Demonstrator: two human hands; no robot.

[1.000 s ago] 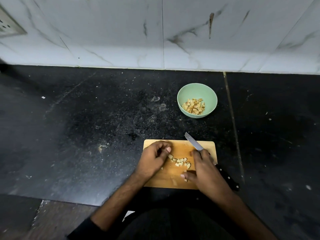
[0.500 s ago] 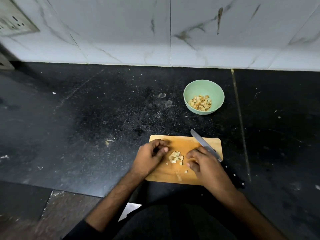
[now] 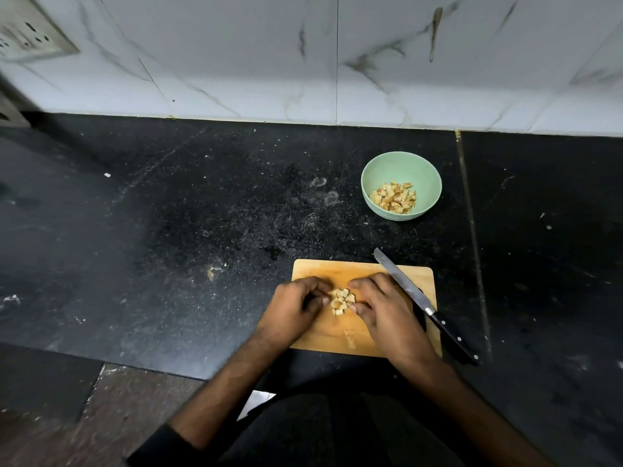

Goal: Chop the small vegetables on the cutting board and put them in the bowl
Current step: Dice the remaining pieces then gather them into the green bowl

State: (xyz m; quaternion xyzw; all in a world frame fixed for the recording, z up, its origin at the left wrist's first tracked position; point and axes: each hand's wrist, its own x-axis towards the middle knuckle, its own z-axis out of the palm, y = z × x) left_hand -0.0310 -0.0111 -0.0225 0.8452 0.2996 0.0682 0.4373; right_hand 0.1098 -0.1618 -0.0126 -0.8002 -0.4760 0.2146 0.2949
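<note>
A small heap of chopped pale vegetable pieces lies in the middle of the wooden cutting board. My left hand and my right hand cup the heap from either side, fingers curled in around it. The knife lies free along the board's right edge, its black handle sticking out towards me. Beyond the board stands a light green bowl with more chopped pieces in it. One stray piece sits near the board's front edge.
The black stone counter carries crumbs and smears left of the board. A white marble wall closes the back, with a socket plate at upper left. The counter's front edge runs just below the board.
My right hand has come off the knife, which now lies on the board's right edge. Both hands have closed in on the pieces and pushed them into a tighter heap.
</note>
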